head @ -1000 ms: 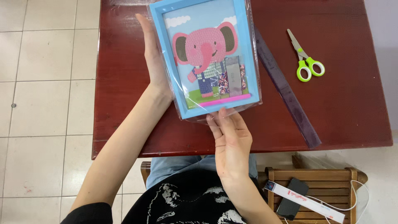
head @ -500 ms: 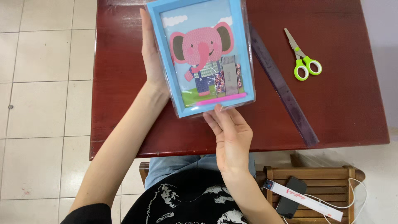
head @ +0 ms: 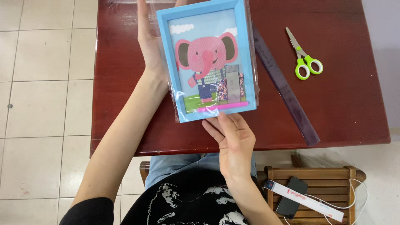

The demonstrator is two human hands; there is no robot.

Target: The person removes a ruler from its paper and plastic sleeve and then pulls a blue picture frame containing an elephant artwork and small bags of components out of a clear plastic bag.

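I hold a blue picture frame (head: 208,58) with a pink elephant picture, wrapped in clear plastic, above a dark red wooden table (head: 346,104). My left hand (head: 149,46) grips the frame's left side from behind. My right hand (head: 231,139) holds its bottom edge with the fingers at the lower rim. The frame is tilted a little, its top away from me.
A long dark ruler (head: 283,87) lies diagonally on the table right of the frame. Green-handled scissors (head: 305,60) lie further right. A wooden stool (head: 329,187) at the lower right carries a black phone (head: 291,196), a white strip (head: 306,200) and a white cable. Tiled floor lies left.
The frame and both hands have shifted slightly up and away from me; the grip is the same.
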